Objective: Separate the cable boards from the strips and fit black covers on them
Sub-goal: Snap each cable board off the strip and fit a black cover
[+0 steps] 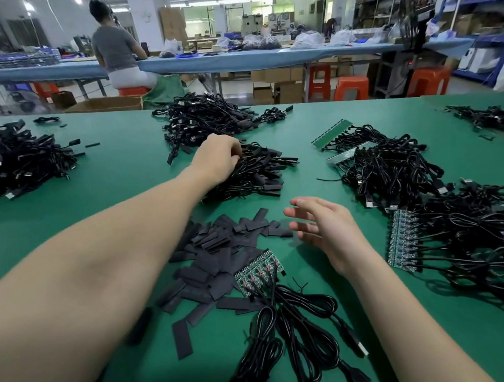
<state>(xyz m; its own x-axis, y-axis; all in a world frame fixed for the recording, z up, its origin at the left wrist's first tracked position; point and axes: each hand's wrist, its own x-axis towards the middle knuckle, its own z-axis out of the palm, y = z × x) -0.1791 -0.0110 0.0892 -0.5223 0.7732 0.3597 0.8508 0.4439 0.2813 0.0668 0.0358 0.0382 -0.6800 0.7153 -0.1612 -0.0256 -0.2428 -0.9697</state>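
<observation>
Green counter (125, 179) holds five heaps of black cables. Left hand (219, 158) reaches forward, fingers curled into the middle heap of covered cables (255, 172); whether it grips one is unclear. Right hand (323, 230) hovers with fingers spread, holding nothing. Between the arms lie a pile of flat black covers (212, 266), too many to count, and one board strip (257, 271) with cables attached. Two more strips show at right.

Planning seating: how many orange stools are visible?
5: one under the seated person, one far left, three under the right bench. Others may be hidden.
</observation>
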